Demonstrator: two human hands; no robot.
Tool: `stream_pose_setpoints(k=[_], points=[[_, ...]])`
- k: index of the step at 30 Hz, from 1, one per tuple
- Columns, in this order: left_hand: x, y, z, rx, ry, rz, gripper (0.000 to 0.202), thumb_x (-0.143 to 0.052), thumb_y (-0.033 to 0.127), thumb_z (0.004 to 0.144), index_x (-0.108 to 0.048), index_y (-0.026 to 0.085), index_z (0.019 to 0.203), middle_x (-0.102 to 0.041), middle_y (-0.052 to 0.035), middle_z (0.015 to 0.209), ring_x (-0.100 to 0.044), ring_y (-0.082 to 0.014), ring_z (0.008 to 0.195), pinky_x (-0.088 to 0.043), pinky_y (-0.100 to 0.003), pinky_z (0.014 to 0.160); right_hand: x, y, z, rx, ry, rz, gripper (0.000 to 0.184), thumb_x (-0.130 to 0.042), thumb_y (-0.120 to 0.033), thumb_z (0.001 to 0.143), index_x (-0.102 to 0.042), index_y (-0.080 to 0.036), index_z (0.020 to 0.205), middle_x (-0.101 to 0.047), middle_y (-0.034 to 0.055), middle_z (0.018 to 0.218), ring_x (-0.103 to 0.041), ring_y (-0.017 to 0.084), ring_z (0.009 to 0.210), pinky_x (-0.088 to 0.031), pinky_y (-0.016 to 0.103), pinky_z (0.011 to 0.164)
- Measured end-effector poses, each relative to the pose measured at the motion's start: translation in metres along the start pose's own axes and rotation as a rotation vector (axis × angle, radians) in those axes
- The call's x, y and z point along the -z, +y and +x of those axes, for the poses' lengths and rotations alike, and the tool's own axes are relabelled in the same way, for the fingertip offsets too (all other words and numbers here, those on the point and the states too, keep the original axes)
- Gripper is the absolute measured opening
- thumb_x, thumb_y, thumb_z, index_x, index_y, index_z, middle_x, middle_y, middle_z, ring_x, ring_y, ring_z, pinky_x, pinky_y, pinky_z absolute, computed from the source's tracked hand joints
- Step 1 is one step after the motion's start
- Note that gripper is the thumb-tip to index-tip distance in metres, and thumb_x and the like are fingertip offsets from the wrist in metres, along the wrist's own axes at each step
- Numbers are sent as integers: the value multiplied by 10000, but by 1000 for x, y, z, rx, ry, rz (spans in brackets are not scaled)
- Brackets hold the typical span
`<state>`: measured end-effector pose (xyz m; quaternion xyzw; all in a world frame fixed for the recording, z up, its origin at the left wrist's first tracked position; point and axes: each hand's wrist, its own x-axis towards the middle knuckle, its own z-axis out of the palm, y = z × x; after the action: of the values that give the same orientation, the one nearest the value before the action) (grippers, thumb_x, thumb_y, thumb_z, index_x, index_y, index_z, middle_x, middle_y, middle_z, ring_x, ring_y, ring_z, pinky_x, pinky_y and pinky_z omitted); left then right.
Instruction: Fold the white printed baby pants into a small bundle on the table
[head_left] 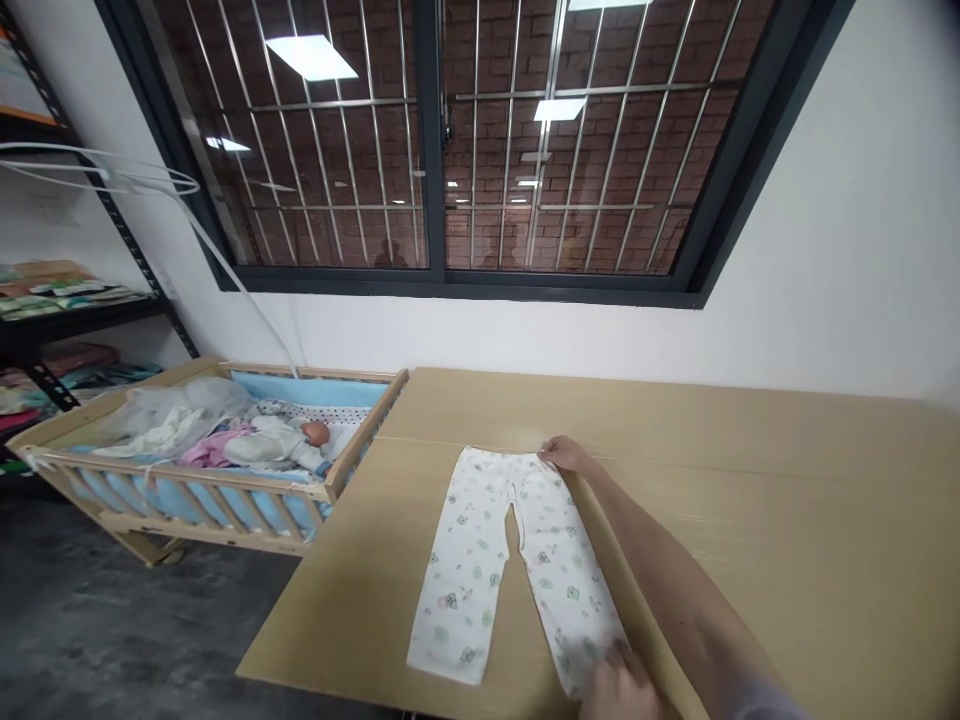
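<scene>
A pair of white baby trousers [480,560] with a small green print lies flat on the light wooden table [787,520], waistband away from me and legs towards me. My right hand [564,453] reaches out to the far right corner of the waistband and pinches it. My left hand [619,688], blurred at the bottom edge, rests on the hem of the right trouser leg and grips it. My right forearm runs along the right side of the trousers.
A wooden cot [225,490] with blue padding stands to the left of the table. In it lie a baby doll [289,442] and loose cloths. Shelves [52,330] with folded fabric line the left wall. A barred window [450,140] is ahead.
</scene>
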<state>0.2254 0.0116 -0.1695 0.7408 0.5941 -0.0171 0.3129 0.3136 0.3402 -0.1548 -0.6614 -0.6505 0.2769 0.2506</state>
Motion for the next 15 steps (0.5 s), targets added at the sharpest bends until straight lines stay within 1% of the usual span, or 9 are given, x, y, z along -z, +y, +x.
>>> stream_pose_setpoints(k=[3, 5, 6, 8, 10, 11, 13, 15], points=[[28, -4, -12, -134, 34, -9, 475, -471, 60, 791, -697, 78, 1208, -720, -243, 1134, -690, -365, 1033, -567, -485, 825, 3, -5, -6, -10, 22, 7, 156, -747, -255, 713, -640, -179, 629, -664, 12, 672, -652, 213, 768, -415, 232, 616], [51, -17, -24, -232, 93, -47, 379, -499, 101, 808, -725, 101, 1113, -740, -219, 1060, -704, -340, 959, -563, -430, 769, 8, -12, -8, -16, 22, 11, 162, -742, -238, 719, -628, -179, 619, -648, 12, 636, -635, 197, 709, -400, 226, 575], [63, -27, -31, -271, 146, -102, 324, -524, 142, 817, -730, 120, 1065, -747, -196, 1018, -708, -315, 903, -556, -393, 731, 11, -17, -9, -17, 12, 15, 182, -734, -231, 724, -614, -181, 597, -625, 8, 590, -615, 186, 649, -386, 226, 542], [85, -52, -44, -298, 309, -303, 223, -531, 232, 853, -716, 168, 959, -745, -118, 876, -688, -229, 742, -520, -306, 641, 17, -30, -9, -13, -26, 28, 252, -706, -215, 739, -568, -191, 529, -544, -9, 474, -538, 156, 506, -346, 228, 471], [102, -81, -58, -265, 480, -510, 214, -494, 311, 899, -673, 200, 862, -699, -46, 731, -637, -161, 623, -480, -246, 584, 19, -48, -9, -1, -57, 51, 325, -669, -196, 757, -514, -203, 472, -459, -26, 391, -448, 126, 404, -310, 229, 418], [108, -96, -64, -231, 549, -586, 237, -478, 348, 914, -648, 208, 825, -676, -25, 684, -623, -146, 596, -470, -230, 570, 17, -58, -8, 4, -63, 65, 348, -654, -185, 765, -495, -208, 456, -434, -31, 370, -417, 116, 375, -299, 228, 401], [114, -126, -75, -141, 645, -682, 287, -473, 425, 922, -615, 219, 781, -658, -8, 641, -633, -145, 587, -473, -218, 563, 8, -81, -6, 12, -60, 90, 364, -635, -166, 772, -487, -209, 442, -420, -31, 349, -396, 106, 345, -296, 221, 381], [114, -152, -84, -13, 716, -721, 333, -477, 493, 911, -610, 228, 759, -661, -3, 613, -656, -163, 599, -496, -228, 582, -8, -104, -4, 12, -48, 108, 357, -630, -148, 768, -512, -200, 435, -441, -19, 341, -430, 110, 337, -325, 208, 379]])
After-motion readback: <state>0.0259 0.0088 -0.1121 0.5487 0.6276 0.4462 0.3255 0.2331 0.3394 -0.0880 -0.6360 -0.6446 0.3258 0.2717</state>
